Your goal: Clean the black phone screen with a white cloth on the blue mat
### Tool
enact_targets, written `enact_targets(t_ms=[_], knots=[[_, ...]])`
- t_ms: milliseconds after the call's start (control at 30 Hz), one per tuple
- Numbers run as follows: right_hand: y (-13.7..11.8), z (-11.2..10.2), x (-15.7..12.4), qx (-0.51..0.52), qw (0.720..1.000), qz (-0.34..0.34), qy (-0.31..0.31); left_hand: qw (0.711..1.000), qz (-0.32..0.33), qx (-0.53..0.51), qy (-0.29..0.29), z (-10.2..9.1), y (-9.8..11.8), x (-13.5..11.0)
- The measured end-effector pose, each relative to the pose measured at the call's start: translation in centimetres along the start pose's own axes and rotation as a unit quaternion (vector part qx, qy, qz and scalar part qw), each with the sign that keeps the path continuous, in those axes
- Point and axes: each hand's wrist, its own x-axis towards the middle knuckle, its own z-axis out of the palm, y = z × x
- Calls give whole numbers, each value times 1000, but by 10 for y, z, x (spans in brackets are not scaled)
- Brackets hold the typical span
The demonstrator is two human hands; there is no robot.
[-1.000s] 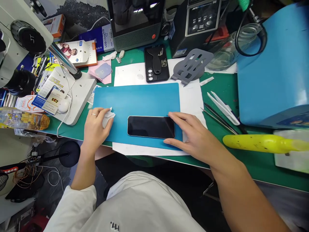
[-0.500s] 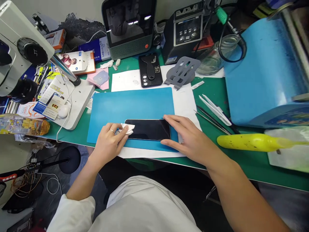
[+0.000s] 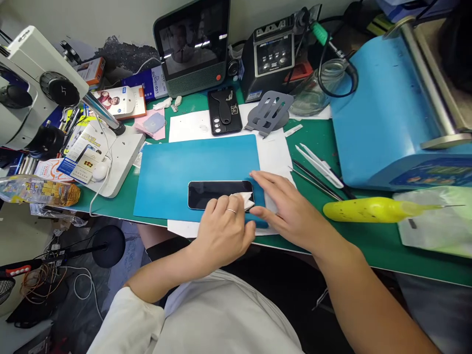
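A phone point(image 3: 206, 191) with a dark screen lies face up, lengthwise, on a blue mat point(image 3: 191, 157). My left hand point(image 3: 224, 228), a ring on one finger, is closed on a crumpled white tissue point(image 3: 247, 199) and presses it against the right part of the screen. The hand covers the phone's lower right portion. My right hand point(image 3: 287, 209) is open at the phone's right end, thumb and fingers apart, with the fingertips close to its edge. White paper point(image 3: 276, 152) shows beneath the mat.
Behind the mat are a black phone case point(image 3: 224, 110) and a grey stand point(image 3: 271, 113). Tweezers point(image 3: 319, 164) and a yellow bottle point(image 3: 361, 210) lie to the right, before a blue machine point(image 3: 376, 123). A microscope point(image 3: 55, 88) stands at left.
My left hand has slid the tissue from the phone's left end across to its right part. My right hand stays at the right end. The camera view has shifted slightly.
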Motion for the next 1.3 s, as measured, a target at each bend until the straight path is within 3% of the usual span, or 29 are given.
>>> enact_targets(t_ms=[133,267,400,600,733,867,1133,1300], knots=[[-6,0,-14,16,999,25,40,1000,-2,-11,-25,2,14,10],[-11,-1,-22,22,998,37,51,999,2,-14,-31,0,14,13],[-11,-3,-22,22,998,46,32,999,-9,-2,-36,-10,-4,5],[-16,-6,-20,28,998,62,12,994,-71,49,-66,-33,-47,-24],[-20,-10,-19,44,996,72,11,992,-80,64,-68,-40,-59,-32],[-20,-13,-19,64,995,72,9,993,-56,78,-66,-37,-49,-23],[-18,-6,-17,47,998,25,16,997,-14,31,-63,-17,1,5],[-16,-6,-17,44,999,8,3,997,-36,33,-66,-22,-3,2]])
